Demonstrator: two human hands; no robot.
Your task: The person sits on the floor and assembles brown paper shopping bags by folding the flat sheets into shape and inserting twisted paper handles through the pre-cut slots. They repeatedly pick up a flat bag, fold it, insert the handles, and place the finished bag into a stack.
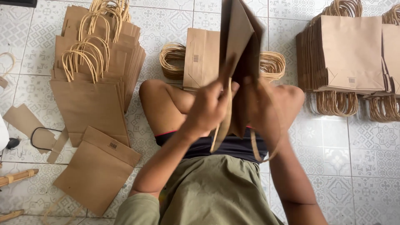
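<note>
A brown paper bag (239,37) is held upright in front of me, over my crossed legs. My left hand (210,106) grips its near edge, fingers closed on the paper. On the other side, my right hand (260,104) holds the bag, partly hidden by it. A twisted paper handle (260,143) hangs in a loop from the bag down over my lap. I sit on a patterned tile floor (341,166).
A fanned stack of handled paper bags (93,66) lies at the left, with one flat bag (98,171) nearer me. Another pile of bags (202,56) lies ahead, and a tall stack (348,54) stands at the right. Paper scraps (25,121) lie far left.
</note>
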